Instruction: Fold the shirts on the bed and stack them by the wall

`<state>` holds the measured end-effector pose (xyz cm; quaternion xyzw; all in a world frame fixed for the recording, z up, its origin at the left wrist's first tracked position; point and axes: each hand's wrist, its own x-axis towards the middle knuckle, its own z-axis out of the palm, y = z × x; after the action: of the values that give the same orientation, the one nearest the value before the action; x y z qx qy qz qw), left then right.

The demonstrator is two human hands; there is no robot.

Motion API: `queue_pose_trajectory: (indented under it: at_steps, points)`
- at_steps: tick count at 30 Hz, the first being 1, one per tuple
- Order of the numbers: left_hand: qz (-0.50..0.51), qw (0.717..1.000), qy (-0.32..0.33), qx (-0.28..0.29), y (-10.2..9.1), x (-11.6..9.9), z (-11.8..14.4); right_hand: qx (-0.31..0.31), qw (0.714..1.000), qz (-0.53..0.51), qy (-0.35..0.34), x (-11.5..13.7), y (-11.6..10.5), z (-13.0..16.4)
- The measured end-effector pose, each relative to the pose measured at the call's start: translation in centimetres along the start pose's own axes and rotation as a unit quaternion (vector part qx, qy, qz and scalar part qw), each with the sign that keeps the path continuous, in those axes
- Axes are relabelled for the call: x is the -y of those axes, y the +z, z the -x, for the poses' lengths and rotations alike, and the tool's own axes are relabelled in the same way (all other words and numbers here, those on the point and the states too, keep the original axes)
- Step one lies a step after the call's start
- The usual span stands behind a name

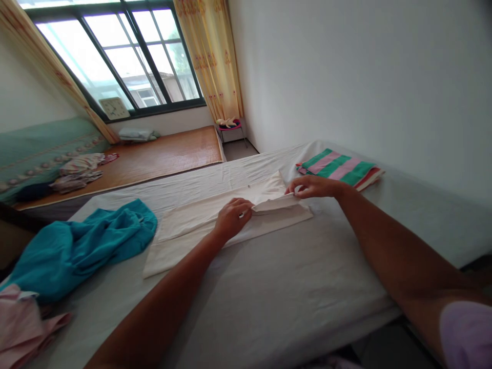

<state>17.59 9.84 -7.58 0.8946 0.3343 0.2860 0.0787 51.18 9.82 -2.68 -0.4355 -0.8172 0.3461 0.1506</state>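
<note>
A cream-white garment [192, 223], probably a shirt, lies spread in a long folded strip on the white sheet. My left hand [233, 218] pinches an edge of its raised flap near the middle. At the right end, my right hand [310, 186] pinches the same flap between thumb and fingers. Between the two hands the flap is lifted slightly off the layer below. A small dark mark shows on the cloth beyond it. Just past my right hand lies a folded green and pink striped cloth [340, 166].
A crumpled turquoise garment [88, 241] and a pink one [23, 328] lie at the left on the sheet-covered bed [300, 297]. Beyond is a second bed with a brown mat [172, 151], holding more clothes. A white wall [365, 77] rises at the right; a small stool [230, 125] stands near the curtain.
</note>
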Motion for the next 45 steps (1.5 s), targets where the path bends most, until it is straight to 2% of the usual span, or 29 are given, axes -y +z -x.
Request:
queue_pose_trajectory:
  at_steps: [2,5,10,13,16,18,20,23,27,29,32,34,35,36,37,39,40,42,45]
  points:
    - [0.029,1.0,-0.001,0.004,0.0,0.2,0.3,0.029,1.0,0.001,-0.004,-0.2,0.1,0.3]
    - [0.041,0.999,-0.006,0.034,0.3,0.2,0.6,0.065,0.995,0.076,-0.004,-1.1,0.7,0.1]
    - [0.052,0.996,-0.075,-0.021,0.6,0.1,0.3,0.078,0.986,0.13,-0.072,-1.7,1.2,-0.7]
    - [0.074,0.99,-0.12,-0.021,0.6,0.3,-0.2,0.064,0.991,0.099,-0.064,-1.4,1.1,-0.8]
    - [0.126,0.979,-0.156,-0.03,0.9,0.8,-0.6,-0.003,0.999,0.025,-0.035,-1.7,1.5,-1.3]
    - [0.172,0.965,-0.188,-0.054,1.4,1.4,-0.9,-0.09,0.996,-0.03,0.001,-2.2,2.1,-2.3]
    - [0.217,0.944,-0.237,-0.072,1.8,1.9,-1.3,-0.184,0.981,-0.037,0.056,-2.8,3.0,-3.6]
    - [0.271,0.907,-0.315,-0.074,2.2,2.4,-1.9,-0.274,0.949,0.071,0.137,-3.1,4.4,-5.8]
    - [0.32,0.876,-0.353,-0.078,2.3,2.6,-2.1,-0.309,0.904,0.203,0.213,-3.0,5.8,-7.6]
    - [0.308,0.883,-0.347,-0.072,2.1,2.6,-2.1,-0.312,0.897,0.214,0.227,-2.9,6.1,-7.8]
    - [0.188,0.929,-0.315,-0.055,1.4,2.4,-2.1,-0.329,0.897,0.192,0.226,-2.7,6.0,-7.5]
    - [0.059,0.961,-0.26,-0.079,0.9,2.0,-2.0,-0.374,0.888,0.197,0.179,-2.0,6.0,-7.3]
    - [0.004,0.972,-0.217,-0.093,0.8,1.7,-1.9,-0.392,0.886,0.21,0.133,-1.5,6.1,-7.2]
    - [-0.037,0.981,-0.167,-0.096,0.7,1.4,-1.9,-0.391,0.889,0.226,0.075,-0.9,6.3,-7.1]
    - [-0.061,0.988,-0.117,-0.08,0.8,1.1,-1.8,-0.365,0.899,0.242,0.016,-0.2,6.7,-7.1]
    - [-0.08,0.996,-0.039,0.004,1.2,0.5,-1.5,-0.257,0.93,0.252,-0.07,1.0,8.0,-7.3]
    - [-0.084,0.995,-0.022,0.053,1.5,0.3,-1.3,-0.198,0.944,0.25,-0.089,1.4,8.7,-7.5]
    - [-0.087,0.988,-0.025,0.129,2.2,0.1,-0.9,-0.114,0.958,0.248,-0.083,1.6,10.0,-7.9]
    - [-0.093,0.978,-0.052,0.179,2.7,0.0,-0.4,-0.088,0.957,0.275,-0.019,0.1,10.3,-8.0]
